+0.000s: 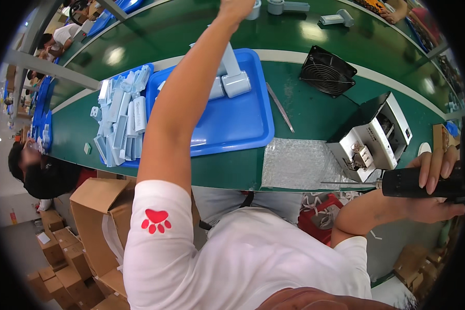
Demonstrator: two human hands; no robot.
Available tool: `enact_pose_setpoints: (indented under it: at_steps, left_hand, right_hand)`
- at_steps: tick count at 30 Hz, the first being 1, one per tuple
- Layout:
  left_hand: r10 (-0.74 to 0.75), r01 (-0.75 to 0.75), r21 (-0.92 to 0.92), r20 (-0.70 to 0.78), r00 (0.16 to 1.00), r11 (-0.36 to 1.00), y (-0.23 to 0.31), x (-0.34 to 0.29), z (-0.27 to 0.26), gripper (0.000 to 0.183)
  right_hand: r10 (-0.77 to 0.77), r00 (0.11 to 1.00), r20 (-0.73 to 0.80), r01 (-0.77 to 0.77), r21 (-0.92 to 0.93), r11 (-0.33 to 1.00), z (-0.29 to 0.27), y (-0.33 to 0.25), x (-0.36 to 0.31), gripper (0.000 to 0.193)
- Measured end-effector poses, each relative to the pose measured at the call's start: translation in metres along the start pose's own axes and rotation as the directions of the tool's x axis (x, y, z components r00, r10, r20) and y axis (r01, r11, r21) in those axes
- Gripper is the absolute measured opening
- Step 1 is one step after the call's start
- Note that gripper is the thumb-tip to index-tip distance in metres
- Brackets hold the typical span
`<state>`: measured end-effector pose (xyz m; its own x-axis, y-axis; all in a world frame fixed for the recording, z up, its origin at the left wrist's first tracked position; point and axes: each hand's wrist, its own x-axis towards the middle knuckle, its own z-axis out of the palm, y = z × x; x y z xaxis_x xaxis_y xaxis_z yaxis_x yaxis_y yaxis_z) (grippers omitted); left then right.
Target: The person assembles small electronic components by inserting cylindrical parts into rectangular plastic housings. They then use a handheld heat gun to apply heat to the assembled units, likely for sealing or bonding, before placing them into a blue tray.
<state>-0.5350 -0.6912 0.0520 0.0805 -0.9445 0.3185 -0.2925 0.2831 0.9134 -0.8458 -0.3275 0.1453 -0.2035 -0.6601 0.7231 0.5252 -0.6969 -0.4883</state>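
My left arm stretches far forward over the blue tray, and my left hand (236, 9) is at the top edge of the view, above the green belt. Its fingers are cut off there, right beside a light blue plastic part (254, 10); whether it grips that part cannot be seen. At the far right, my right hand (434, 188) is wrapped round a black electric screwdriver (416, 183), its long thin bit (349, 183) pointing left over the table's front edge. Light blue plastic housings (236, 84) lie in the blue tray (232, 137), partly hidden by my left arm.
A second tray heaped with light blue plastic pieces (121, 116) sits left. Tweezers (280, 107), a black fan (327, 71), a screw feeder (369, 139) and bubble wrap (299, 163) lie right of the blue tray. More parts (338, 19) rest on the belt (191, 31). Cardboard boxes (101, 222) stand lower left.
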Motion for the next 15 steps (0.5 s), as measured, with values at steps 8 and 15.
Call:
enact_pose_setpoints:
  at_steps: [8,15]
  left_hand:
    - [0.482,-0.311,0.879,0.109,0.869,0.361,0.018,-0.162,-0.078,0.059]
    - [0.493,-0.567,0.710,0.347,0.798,0.418,-0.016,-0.198,-0.042,0.047]
  right_hand:
    - [-0.181,0.958,-0.221,0.097,-0.347,0.933,-0.004,-0.006,0.000,0.061]
    - [-0.548,0.829,-0.112,0.149,-0.899,0.411,0.015,0.030,0.026,0.048]
